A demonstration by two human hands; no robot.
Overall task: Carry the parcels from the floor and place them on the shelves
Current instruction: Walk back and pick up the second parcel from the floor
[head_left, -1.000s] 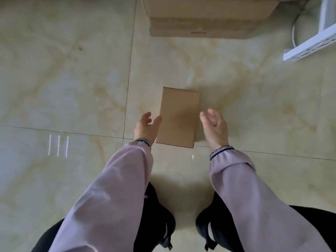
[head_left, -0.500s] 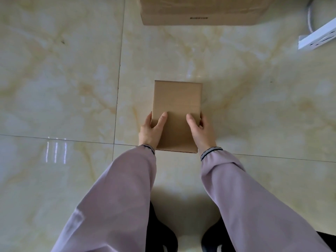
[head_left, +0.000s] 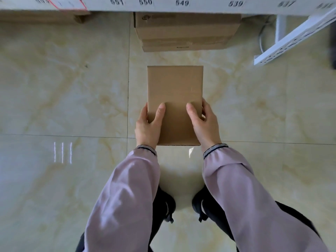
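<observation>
A small plain brown cardboard parcel (head_left: 174,95) is held flat in front of me above the tiled floor. My left hand (head_left: 148,127) grips its near left edge, thumb on top. On the near right edge sits my right hand (head_left: 204,124), also with the thumb on top and the fingers wrapped round the side. Both arms wear pale lilac sleeves. A white shelf edge (head_left: 200,7) with number labels runs across the top of the view.
A larger cardboard box (head_left: 185,31) sits on the floor under the shelf, straight ahead. Another brown box (head_left: 45,18) lies at the top left. A white perforated shelf bracket (head_left: 291,42) slants at the right. My black shoes (head_left: 163,204) stand on glossy beige tiles.
A second ago both hands were open beside the parcel on the floor. They closed on its near end and lifted it; the view has tilted up, bringing the shelf edge into sight.
</observation>
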